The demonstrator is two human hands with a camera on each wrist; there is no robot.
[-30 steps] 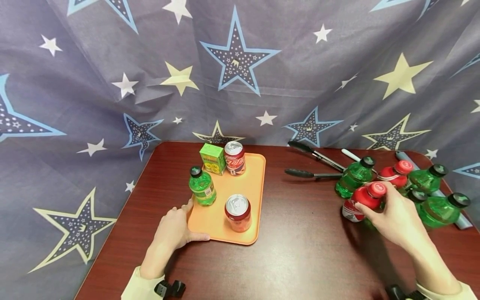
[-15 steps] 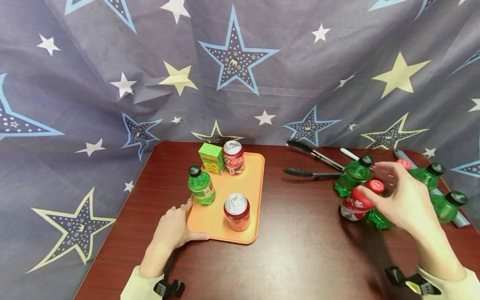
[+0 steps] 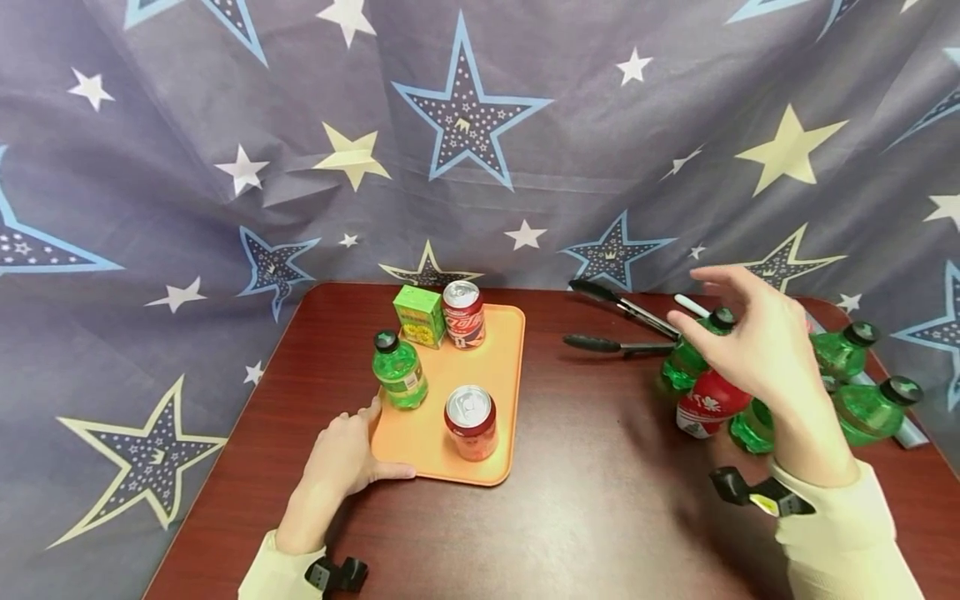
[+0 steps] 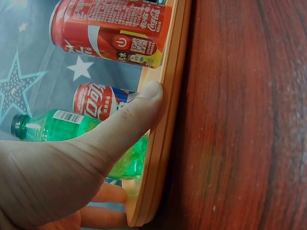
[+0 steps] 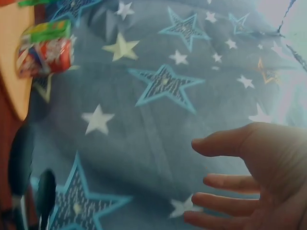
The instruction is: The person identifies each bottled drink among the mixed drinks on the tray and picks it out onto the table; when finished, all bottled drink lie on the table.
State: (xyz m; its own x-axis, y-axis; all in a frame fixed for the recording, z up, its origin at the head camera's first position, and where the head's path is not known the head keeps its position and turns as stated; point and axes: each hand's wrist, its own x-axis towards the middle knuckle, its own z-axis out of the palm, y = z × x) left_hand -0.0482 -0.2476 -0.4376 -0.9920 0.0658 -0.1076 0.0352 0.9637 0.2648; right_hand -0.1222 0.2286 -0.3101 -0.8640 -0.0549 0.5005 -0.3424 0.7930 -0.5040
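Note:
My left hand (image 3: 337, 454) holds the near left corner of an orange tray (image 3: 446, 392), thumb along the front rim and fingers at the left side. On the tray stand a green soda bottle (image 3: 400, 379), a green carton (image 3: 420, 317), a red cola can (image 3: 464, 315) at the back and another cola can (image 3: 471, 427) near the front. My right hand (image 3: 761, 350) is raised above the bottles at the right, fingers apart and holding nothing. Below it a bottle with a red label (image 3: 705, 406) stands partly hidden by the hand.
Several green bottles (image 3: 870, 408) crowd the table's right side around the red one. Behind them lie black-tipped tongs (image 3: 622, 344), a white stick-like handle (image 3: 690, 305) and a grey tube (image 3: 911, 433). A star-patterned cloth (image 3: 495, 225) hangs behind the table (image 3: 585, 517).
My right hand has let go of the red-labelled bottle, opened, and moved up and back to the left over the bottles. My left hand stays on the tray's corner.

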